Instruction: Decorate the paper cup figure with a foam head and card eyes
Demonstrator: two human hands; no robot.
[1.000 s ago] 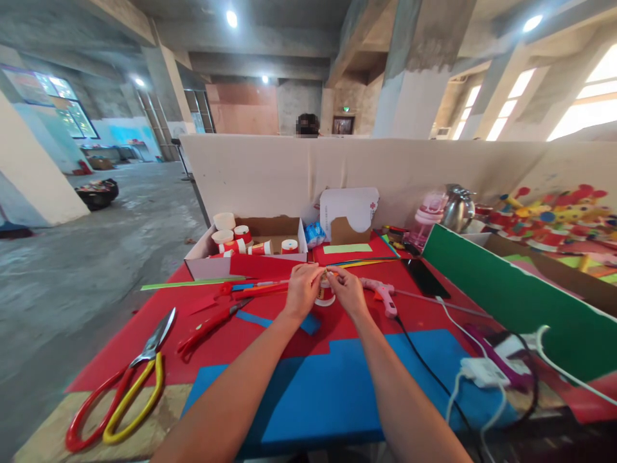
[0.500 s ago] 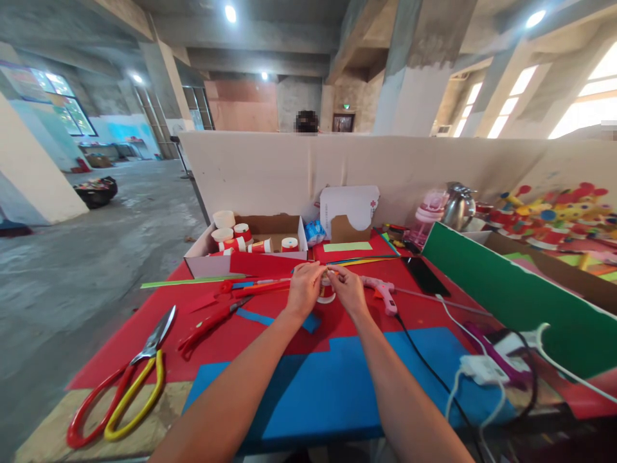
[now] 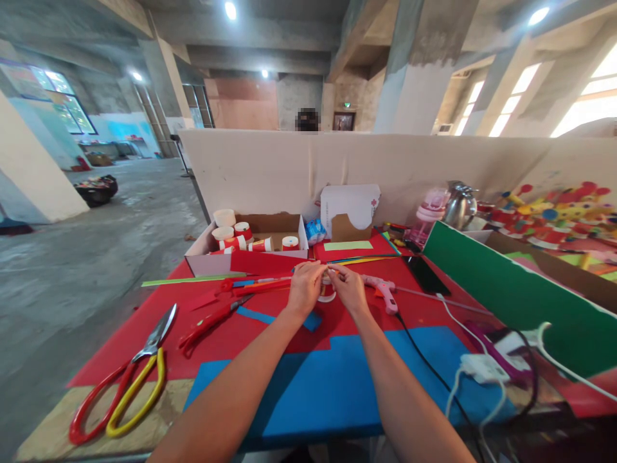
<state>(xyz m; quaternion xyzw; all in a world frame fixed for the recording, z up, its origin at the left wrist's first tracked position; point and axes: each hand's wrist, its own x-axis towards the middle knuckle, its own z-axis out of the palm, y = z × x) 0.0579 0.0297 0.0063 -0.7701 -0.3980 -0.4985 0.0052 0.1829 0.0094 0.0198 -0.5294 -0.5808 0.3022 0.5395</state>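
My left hand (image 3: 303, 289) and my right hand (image 3: 348, 289) meet at the middle of the red-covered table (image 3: 144, 334). Both are closed with fingertips pinched together over a small red and white paper cup (image 3: 327, 292) that sits between them. What the fingertips pinch is too small to name. A pink glue gun (image 3: 382, 291) lies just right of my right hand, its black cord running toward me. A blue foam sheet (image 3: 328, 386) lies under my forearms.
Red and yellow scissors (image 3: 125, 379) lie front left, red scissors (image 3: 209, 321) nearer the hands. A cardboard box of paper cups (image 3: 250, 241) stands behind. A green board (image 3: 511, 292), a phone (image 3: 424, 275), a power strip (image 3: 482, 370) and cables are at the right. A person sits beyond the partition.
Both hands stay pinched over the cup; they shifted only slightly. The view has tipped down a little.
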